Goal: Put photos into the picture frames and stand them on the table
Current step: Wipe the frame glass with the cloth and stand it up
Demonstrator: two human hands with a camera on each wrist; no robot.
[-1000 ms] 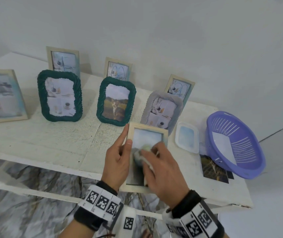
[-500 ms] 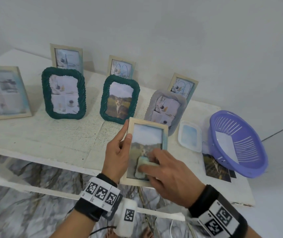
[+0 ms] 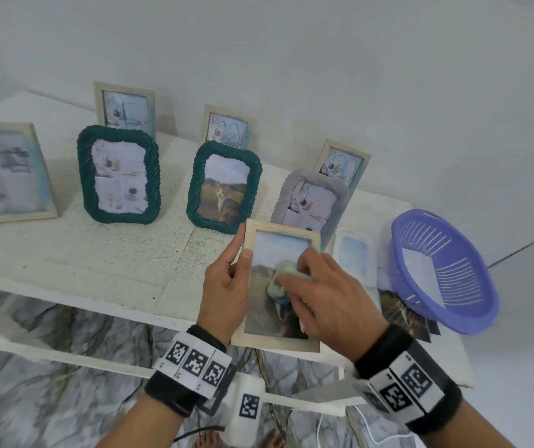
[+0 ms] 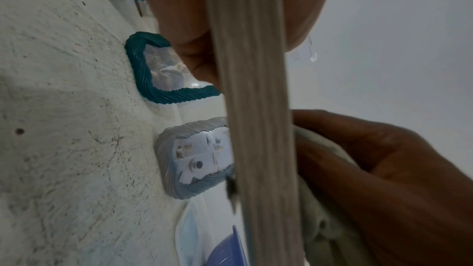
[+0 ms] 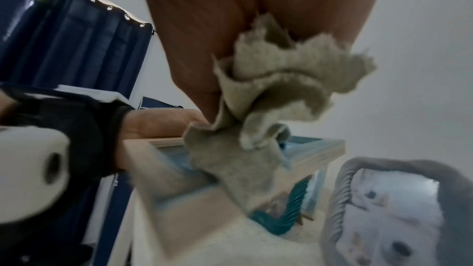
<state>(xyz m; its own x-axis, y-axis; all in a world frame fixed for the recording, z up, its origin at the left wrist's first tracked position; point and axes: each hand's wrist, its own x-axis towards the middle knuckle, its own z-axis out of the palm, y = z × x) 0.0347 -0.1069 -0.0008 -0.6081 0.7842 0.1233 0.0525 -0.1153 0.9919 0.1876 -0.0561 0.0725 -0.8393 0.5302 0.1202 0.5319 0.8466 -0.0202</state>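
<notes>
My left hand [image 3: 226,286] grips the frame [image 3: 280,342] by its edge; my right hand [image 3: 330,299] pinches a cloth [image 3: 283,274] on its glass. I judge this is wiping; next I must stand the frame on the table [image 3: 97,253].

Both hands, left [image 3: 226,286] and right [image 3: 330,302], are raised with fingers curled, gripping.

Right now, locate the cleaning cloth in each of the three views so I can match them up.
Head: the cloth sits bunched at centre, under the right hand's fingers, against the front of the held wooden frame.
Left wrist: a pale strip of it at lower right, between the frame's edge and the right hand.
Right wrist: it fills the centre, hanging from the hand onto the frame.
Shared landmark: the grey rope-pattern frame.
</notes>
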